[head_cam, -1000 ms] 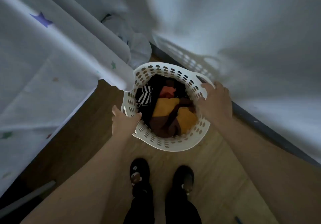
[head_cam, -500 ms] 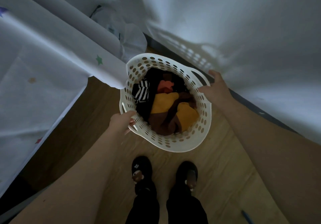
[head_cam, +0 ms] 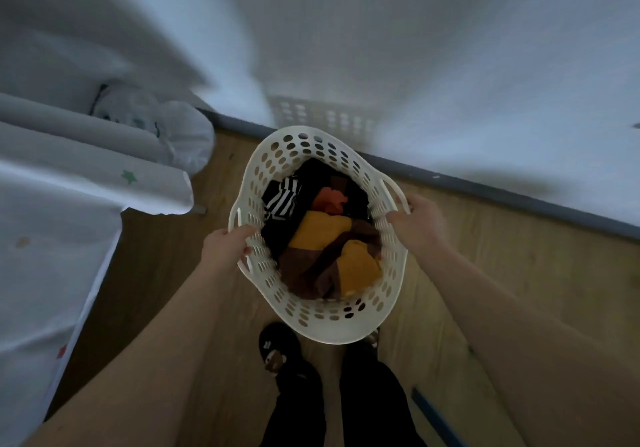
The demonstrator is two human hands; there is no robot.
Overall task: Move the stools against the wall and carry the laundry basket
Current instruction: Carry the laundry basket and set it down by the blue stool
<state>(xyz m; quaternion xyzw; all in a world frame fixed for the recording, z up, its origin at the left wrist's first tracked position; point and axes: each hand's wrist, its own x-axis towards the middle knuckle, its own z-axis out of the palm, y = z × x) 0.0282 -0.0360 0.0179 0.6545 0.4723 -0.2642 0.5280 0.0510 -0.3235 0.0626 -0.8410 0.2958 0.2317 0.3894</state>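
A white perforated laundry basket (head_cam: 322,323) hangs above the wooden floor in front of my legs, its near rim over my feet. It holds clothes (head_cam: 323,238): yellow, brown, black, orange and a black-and-white striped piece. My left hand (head_cam: 227,245) grips the basket's left rim by the handle. My right hand (head_cam: 417,221) grips the right handle. No stool is in view.
A bed with a white star-print sheet (head_cam: 52,238) fills the left side. A white plastic bag (head_cam: 180,138) lies in the corner beyond it. The white wall with a dark baseboard (head_cam: 502,192) runs along the right. A blue strip (head_cam: 436,419) lies on the floor.
The basket has risen off the floor and come toward me, away from the wall and bed corner. Both hands have tightened onto its handles.
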